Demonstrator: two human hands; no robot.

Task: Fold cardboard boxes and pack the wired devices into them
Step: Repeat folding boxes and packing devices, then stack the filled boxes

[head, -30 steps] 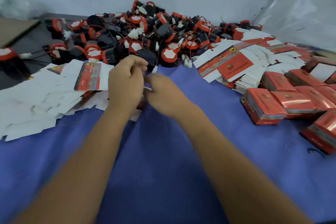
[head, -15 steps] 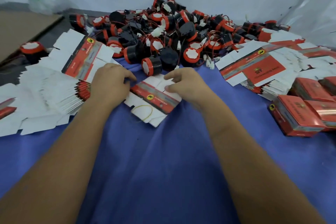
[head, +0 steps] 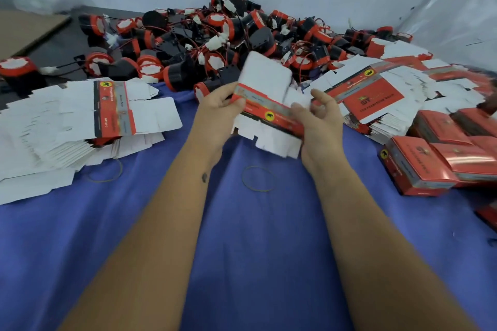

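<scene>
Lifted off the cloth (head: 255, 236), box blank (head: 265, 105) sits gripped in both hands.

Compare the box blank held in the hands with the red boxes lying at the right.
The box blank is still flat, its white flaps spread out; the red boxes are folded up into closed blocks.
The box blank is held off the blue cloth by the left hand and right hand; the red boxes rest on the cloth, crowded together.
Both carry the same red print with a yellow round badge.
</scene>
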